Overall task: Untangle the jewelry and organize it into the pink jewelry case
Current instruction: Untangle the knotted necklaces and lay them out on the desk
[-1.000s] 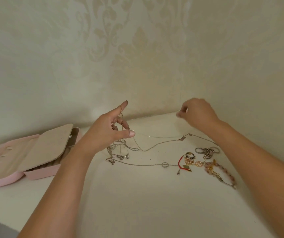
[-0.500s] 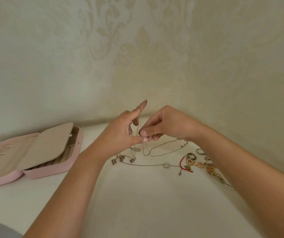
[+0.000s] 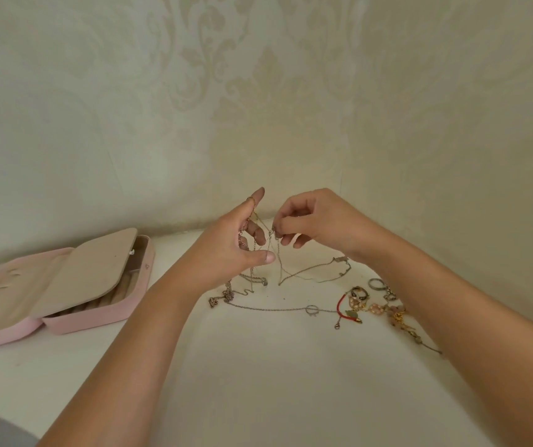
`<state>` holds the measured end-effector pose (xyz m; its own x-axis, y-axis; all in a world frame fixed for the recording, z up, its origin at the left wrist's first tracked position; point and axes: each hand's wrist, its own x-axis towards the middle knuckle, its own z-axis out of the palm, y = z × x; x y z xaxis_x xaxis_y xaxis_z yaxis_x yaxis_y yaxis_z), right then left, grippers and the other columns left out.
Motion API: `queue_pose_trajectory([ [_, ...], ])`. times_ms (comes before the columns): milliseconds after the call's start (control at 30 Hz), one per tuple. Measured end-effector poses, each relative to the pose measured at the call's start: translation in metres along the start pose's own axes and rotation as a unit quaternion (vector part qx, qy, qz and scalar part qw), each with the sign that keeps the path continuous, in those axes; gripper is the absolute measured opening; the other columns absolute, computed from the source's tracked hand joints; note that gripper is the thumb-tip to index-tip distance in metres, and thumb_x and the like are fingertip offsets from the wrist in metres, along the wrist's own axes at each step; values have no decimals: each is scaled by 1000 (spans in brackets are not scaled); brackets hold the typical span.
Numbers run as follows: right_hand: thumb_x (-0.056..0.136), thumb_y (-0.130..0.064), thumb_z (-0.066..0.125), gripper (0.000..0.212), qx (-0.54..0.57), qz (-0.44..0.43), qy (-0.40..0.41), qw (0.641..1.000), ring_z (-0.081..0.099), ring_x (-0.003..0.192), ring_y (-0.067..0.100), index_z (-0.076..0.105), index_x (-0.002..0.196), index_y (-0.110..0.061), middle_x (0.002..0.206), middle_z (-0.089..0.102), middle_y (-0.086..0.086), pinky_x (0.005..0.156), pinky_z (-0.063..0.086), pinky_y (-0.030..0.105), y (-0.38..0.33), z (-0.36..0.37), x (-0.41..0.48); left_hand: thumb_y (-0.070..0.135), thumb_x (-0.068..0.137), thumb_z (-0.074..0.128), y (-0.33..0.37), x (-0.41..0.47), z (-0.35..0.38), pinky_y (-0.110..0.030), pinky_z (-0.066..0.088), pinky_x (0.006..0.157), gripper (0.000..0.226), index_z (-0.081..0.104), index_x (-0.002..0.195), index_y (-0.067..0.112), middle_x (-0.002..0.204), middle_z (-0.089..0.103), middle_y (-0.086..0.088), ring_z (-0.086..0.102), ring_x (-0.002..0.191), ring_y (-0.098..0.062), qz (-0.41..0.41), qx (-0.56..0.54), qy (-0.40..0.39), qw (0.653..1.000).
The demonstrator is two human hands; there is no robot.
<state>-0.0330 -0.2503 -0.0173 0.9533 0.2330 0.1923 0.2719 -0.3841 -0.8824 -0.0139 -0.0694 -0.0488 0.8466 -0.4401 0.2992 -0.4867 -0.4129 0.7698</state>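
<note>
My left hand (image 3: 226,250) is raised above the white table, index finger pointing up, with thin tangled chains (image 3: 252,275) draped over its fingers and hanging to the table. My right hand (image 3: 316,224) is close beside it and pinches a small silver piece of a chain (image 3: 273,234) between thumb and fingertips. A loop of fine chain (image 3: 310,272) trails from there to the table. The pink jewelry case (image 3: 97,317) lies open at the left with a beige inner flap (image 3: 88,269) half raised.
On the table lie a long chain with a ring (image 3: 312,309), a red cord bracelet (image 3: 344,306), rings (image 3: 376,283) and a beaded bracelet (image 3: 397,317) at the right, partly under my right forearm. Patterned walls meet in a corner close behind.
My right hand came in from the far right to my left hand, took hold of a chain there, and now has lifted slightly apart from it. The left hand rose a little.
</note>
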Motion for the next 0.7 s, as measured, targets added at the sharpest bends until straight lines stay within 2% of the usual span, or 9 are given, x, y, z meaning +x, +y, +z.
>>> queue_pose_trajectory([
  [100, 86, -3, 61, 9, 43, 15, -21, 999, 59, 68, 8, 67, 79, -5, 75, 65, 4, 61, 48, 18, 3, 3, 1, 13, 76, 79, 0, 0, -1, -16, 41, 65, 97, 22, 149, 41, 81, 53, 13, 40, 53, -1, -5, -23, -6, 1000],
  [200, 88, -4, 61, 14, 4, -1, -29, 1000, 57, 65, 6, 66, 76, -10, 69, 65, -3, 63, 46, 16, 6, 2, 1, 8, 76, 78, 2, 0, -2, -12, 40, 64, 95, 23, 149, 36, 82, 54, 11, 48, 56, 7, -4, -55, -6, 998],
  [300, 85, -1, 61, 17, -18, -25, -33, 999, 56, 66, 4, 65, 73, -14, 71, 64, -1, 66, 45, 14, 5, -4, -1, 5, 75, 78, 5, 0, -4, -10, 39, 62, 94, 24, 148, 32, 88, 53, 9, 47, 56, 5, -1, -92, -14, 996],
  [433, 86, 5, 55, 19, 105, -7, -59, 993, 59, 68, 4, 58, 71, -6, 72, 66, 0, 70, 47, 18, 3, -8, 0, 18, 66, 80, 3, 0, -2, -13, 39, 65, 100, 23, 146, 39, 85, 56, 20, 43, 58, 0, -1, -128, -41, 991],
  [567, 91, 5, 48, 27, 265, 24, -44, 963, 59, 64, 10, 52, 67, -7, 70, 66, 3, 62, 46, 19, 4, -18, 2, 20, 66, 79, 2, 0, -2, -15, 39, 62, 101, 18, 142, 45, 84, 57, 23, 37, 56, -4, -11, -124, -66, 990],
  [700, 92, 2, 49, 20, 290, 50, 15, 956, 61, 62, 13, 57, 74, -4, 70, 66, 6, 61, 51, 20, 8, -31, 3, 12, 71, 82, 1, 0, -1, -15, 38, 62, 105, 17, 147, 41, 85, 58, 22, 35, 53, -5, -21, -111, -78, 991],
])
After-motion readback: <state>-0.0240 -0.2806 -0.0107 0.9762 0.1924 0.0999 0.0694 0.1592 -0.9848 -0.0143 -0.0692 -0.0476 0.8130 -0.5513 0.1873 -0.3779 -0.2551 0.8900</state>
